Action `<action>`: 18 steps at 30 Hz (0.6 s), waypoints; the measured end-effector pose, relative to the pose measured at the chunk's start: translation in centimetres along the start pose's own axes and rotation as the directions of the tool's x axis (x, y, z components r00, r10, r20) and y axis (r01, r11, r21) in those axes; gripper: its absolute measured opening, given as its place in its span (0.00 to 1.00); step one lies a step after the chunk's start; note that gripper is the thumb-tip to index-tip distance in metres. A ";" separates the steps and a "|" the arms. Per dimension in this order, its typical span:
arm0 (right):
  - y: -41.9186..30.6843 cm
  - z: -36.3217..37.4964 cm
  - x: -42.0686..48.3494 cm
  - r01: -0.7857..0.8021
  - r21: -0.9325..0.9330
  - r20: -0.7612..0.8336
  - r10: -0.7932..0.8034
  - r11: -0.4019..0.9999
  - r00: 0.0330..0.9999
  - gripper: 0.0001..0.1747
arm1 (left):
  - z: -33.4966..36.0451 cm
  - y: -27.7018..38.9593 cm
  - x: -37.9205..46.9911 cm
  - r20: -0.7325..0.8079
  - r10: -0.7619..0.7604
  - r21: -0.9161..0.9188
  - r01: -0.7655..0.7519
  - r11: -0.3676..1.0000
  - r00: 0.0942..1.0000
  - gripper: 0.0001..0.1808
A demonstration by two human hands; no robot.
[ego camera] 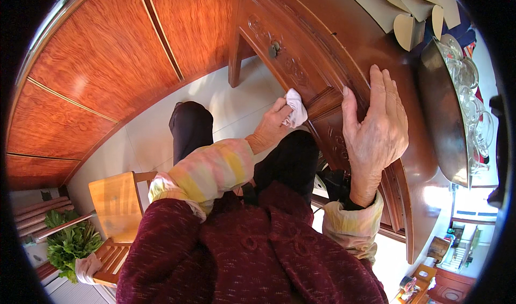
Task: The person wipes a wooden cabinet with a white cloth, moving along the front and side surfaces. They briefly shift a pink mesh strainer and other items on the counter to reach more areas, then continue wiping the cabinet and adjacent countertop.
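A crumpled pale pink cloth (296, 109) is bunched in the fingers of my left hand (272, 124), against the lower edge of the carved wooden drawer front (288, 56). That drawer front belongs to a dark reddish-brown cabinet and bears a round metal pull (274, 49). On the cabinet's top (417, 151), near its front edge, my right hand (375, 130) lies palm down, its thumb spread from the fingers and nothing in its grasp. Patterned sleeve covers reach to both wrists.
A large dark metal bowl (443, 114) of clear glassware (467, 102) stands on the cabinet's right side, beside beige folded pieces (403, 26). Glossy wood-grain panels (92, 74) curve along the left. A wooden chair (115, 207) and leafy greens (72, 239) are at lower left.
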State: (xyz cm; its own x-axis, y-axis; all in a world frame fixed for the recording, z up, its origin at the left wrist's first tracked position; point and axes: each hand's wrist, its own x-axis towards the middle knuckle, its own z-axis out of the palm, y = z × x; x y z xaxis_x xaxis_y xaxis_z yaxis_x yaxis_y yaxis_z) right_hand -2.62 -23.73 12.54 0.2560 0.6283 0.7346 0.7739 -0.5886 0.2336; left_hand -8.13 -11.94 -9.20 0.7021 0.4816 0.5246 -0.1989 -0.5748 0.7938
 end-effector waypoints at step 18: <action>0.0 0.0 0.0 -0.004 -0.018 0.014 0.004 1.000 1.000 0.27 | -2.2 0.2 3.1 -0.323 -0.377 -0.324 0.272 0.906 0.868 0.16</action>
State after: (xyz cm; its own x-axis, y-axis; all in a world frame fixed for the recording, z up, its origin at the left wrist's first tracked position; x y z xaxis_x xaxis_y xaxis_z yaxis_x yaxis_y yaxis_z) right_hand -2.59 -23.75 12.57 0.2676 0.6328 0.7266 0.7622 -0.6004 0.2422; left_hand -7.52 -9.10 -6.77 0.4634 0.8484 0.2560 -0.2107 -0.1751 0.9617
